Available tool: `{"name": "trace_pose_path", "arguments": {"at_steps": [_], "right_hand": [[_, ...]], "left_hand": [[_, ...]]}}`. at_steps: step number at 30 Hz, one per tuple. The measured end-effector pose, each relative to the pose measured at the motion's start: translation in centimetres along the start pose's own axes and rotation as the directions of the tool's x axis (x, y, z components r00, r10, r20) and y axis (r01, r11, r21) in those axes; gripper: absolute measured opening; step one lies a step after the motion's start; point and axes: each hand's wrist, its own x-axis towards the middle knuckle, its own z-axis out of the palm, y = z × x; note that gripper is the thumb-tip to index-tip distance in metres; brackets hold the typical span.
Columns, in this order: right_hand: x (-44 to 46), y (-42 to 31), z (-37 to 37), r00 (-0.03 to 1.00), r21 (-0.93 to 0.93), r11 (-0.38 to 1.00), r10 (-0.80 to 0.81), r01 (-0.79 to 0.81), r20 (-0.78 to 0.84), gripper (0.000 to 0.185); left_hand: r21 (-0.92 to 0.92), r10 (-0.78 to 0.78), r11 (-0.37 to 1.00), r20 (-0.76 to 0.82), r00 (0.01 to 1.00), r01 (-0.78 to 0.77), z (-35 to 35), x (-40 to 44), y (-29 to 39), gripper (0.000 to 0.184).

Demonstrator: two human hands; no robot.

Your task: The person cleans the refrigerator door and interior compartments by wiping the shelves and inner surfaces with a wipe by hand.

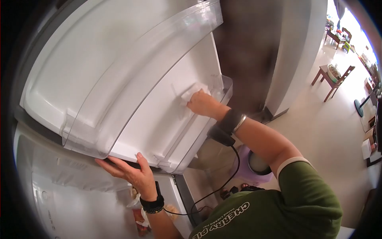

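On the inner face of the door (149, 101): right hand (201, 104), fingers bunched closed over a white cloth (190, 93), pressing it to the panel.
Cloth: crumpled, between the two clear door bins, near one end of the lower bin (190, 146).
Left hand (137, 175): fingers spread, not closed around anything; fingertips at the door's edge, just beside a corner of the upper bin (85, 137), thumb raised.
Wrists: black band (229, 121) and silvery bracelet (240, 122) on the right, black band (152, 205) on the left; a black cable (238, 163) runs between the wrists.
Fridge interior (75, 207): white, beside the left forearm; red and pale items (140, 218) in there, probably bagged food, too blurred to name.
Floor side: lilac stool (237, 169) below the right forearm, a dark-rimmed round vessel (259, 164) at it.
Room beyond: pale floor (306, 131), wooden chair (339, 83) bearing a basket (333, 73).
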Motion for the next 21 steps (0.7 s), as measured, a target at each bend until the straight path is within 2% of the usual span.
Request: {"name": "trace_pose_path", "arguments": {"at_steps": [1,4,5,7,8,11,14,17,20,21], "right_hand": [[-0.3,0.2,0.3,0.994,0.195,0.974,0.111,-0.111,0.014,0.029],[1.4,3.4,2.8,0.987,0.084,0.992,0.105,-0.095,-0.125,0.029],[1.0,3.3,0.7,0.976,-0.170,0.980,0.063,-0.100,-0.210,0.027],[1.2,3.2,-4.3,0.920,-0.310,0.946,-0.036,-0.095,-0.391,0.023],[1.3,3.3,-5.2,0.867,-0.199,0.978,-0.042,-0.066,-0.496,0.021],[0.2,2.9,-5.6,0.959,-0.651,0.758,-0.213,0.043,-0.185,0.018],[-0.8,3.7,-4.7,0.988,-0.583,0.802,-0.056,0.129,0.143,0.021],[-0.3,4.0,-4.6,0.989,-0.693,0.707,-0.064,0.141,0.136,0.018],[0.2,3.3,-5.5,0.963,-0.717,0.645,-0.204,0.266,0.175,0.016],[0.4,3.2,-4.8,0.954,-0.666,0.683,-0.200,0.299,0.223,0.015]], "left_hand": [[-0.004,-0.002,1.000,-0.006,1.000,0.002,0.1,-0.1,-0.1,0.080],[-0.019,0.005,1.000,-0.007,1.000,-0.005,0.0,0.0,0.0,0.081],[-0.020,0.002,1.000,0.002,1.000,-0.002,-0.2,0.1,0.2,0.081],[-0.029,-0.024,0.999,0.001,1.000,0.024,-0.1,0.2,0.2,0.081],[-0.039,-0.039,0.998,0.004,0.999,0.040,0.0,0.1,0.2,0.081],[-0.037,-0.057,0.998,0.010,0.998,0.057,-0.1,-0.1,0.2,0.083],[-0.023,-0.027,0.999,-0.029,0.999,0.026,0.3,0.0,0.0,0.083],[-0.032,-0.021,0.999,-0.032,0.999,0.020,0.3,0.2,0.3,0.082],[-0.062,-0.036,0.997,-0.028,0.999,0.035,0.6,0.2,0.1,0.081],[-0.057,-0.034,0.998,-0.037,0.999,0.032,0.9,0.1,-0.4,0.081]]}}
